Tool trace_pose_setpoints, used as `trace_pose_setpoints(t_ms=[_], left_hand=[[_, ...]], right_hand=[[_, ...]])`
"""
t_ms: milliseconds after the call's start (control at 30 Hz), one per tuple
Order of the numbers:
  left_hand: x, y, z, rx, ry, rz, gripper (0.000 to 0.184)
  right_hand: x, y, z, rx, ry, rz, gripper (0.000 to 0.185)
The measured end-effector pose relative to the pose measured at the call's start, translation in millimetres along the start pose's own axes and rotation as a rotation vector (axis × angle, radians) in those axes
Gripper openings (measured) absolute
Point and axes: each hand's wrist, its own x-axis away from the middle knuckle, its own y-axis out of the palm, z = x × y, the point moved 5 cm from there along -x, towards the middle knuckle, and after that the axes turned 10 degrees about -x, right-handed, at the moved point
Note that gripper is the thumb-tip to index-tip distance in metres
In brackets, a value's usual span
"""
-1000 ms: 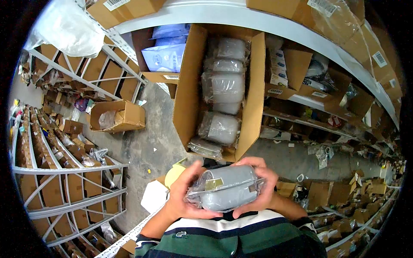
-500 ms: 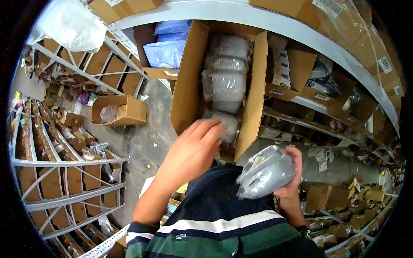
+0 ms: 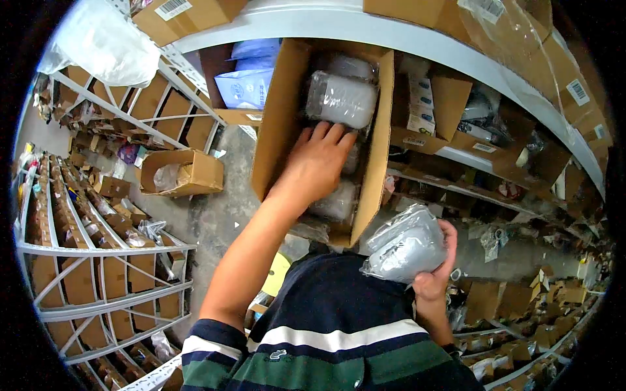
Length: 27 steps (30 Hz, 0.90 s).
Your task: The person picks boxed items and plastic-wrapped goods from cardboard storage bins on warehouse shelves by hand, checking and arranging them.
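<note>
My left hand [image 3: 317,163] reaches into a tall cardboard box [image 3: 370,189], back of the hand up, fingers a little apart. Its fingertips meet the lower edge of a clear-wrapped whitish package [image 3: 342,99], which leans toward the far end of the box. The thumb is hidden. Nearer me in the same box lies another wrapped package [image 3: 336,199]. To the right, outside the box, my right hand [image 3: 435,274] grips a grey rounded package in clear plastic [image 3: 407,247], thumb below and fingers along its right side. What is inside the wrapping cannot be made out.
Blue bags [image 3: 242,88] fill a carton left of the box. On the right, an open carton [image 3: 450,104] holds small boxes. A white shelf beam [image 3: 313,19] crosses above. Another carton [image 3: 182,173] stands at left, near metal racks [image 3: 107,247].
My left hand has moved farther into the box, up to the packages. One package now tilts back, and the row looks shifted. My right hand still holds its package, slightly turned.
</note>
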Motion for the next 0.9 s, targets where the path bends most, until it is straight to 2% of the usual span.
trace_pose_setpoints(t_ms=[67,133,200,267,467,533,600,667,733,800,833,900], left_hand=[[-10.2,-4.6,1.6,-0.057,-0.013,-0.072,0.047],[-15.7,-7.4,-0.1,-0.042,-0.002,-0.047,0.048],[-22.7,-10.8,-2.3,-0.029,0.013,-0.026,0.049],[-28.4,-12.7,-2.9,-0.082,0.076,-0.026,0.048],[-48.6,-20.7,-13.5,-0.138,0.093,0.02,0.047],[-58.0,-25.3,-19.8,-0.174,0.108,0.025,0.046],[-70.2,-27.9,-26.4,-0.207,0.117,0.032,0.045],[-84.7,-24.6,-29.3,-0.274,0.169,-0.06,0.043],[-93.3,-25.5,-29.1,-0.282,0.229,0.006,0.039],[-98.6,-13.1,-32.0,-0.161,0.151,-0.255,0.023],[-103.9,-9.1,-32.9,-0.162,0.156,-0.251,0.023],[-108.6,13.9,-39.1,-0.172,0.143,-0.611,0.033]], right_hand=[[-3.9,4.4,-2.1,-0.027,0.005,-0.002,0.109],[-5.6,16.6,-4.0,0.075,0.011,-0.159,0.107],[-9.3,44.0,-3.0,0.121,-0.013,-0.578,0.098],[-7.6,62.6,7.1,0.139,0.014,-0.738,0.092],[-15.5,85.8,23.9,0.202,-0.115,-0.771,0.09],[-16.8,90.7,20.2,0.213,-0.148,-0.744,0.09],[-23.1,95.2,11.1,0.287,-0.28,-0.698,0.091],[-31.4,98.8,7.5,0.291,-0.307,-0.682,0.091],[-41.2,100.5,6.1,0.245,-0.345,-0.63,0.091],[-46.7,103.0,6.6,0.261,-0.37,-0.612,0.091],[-49.6,101.7,8.8,0.285,-0.371,-0.592,0.091],[-54.1,96.9,13.3,0.29,-0.362,-0.555,0.091]])
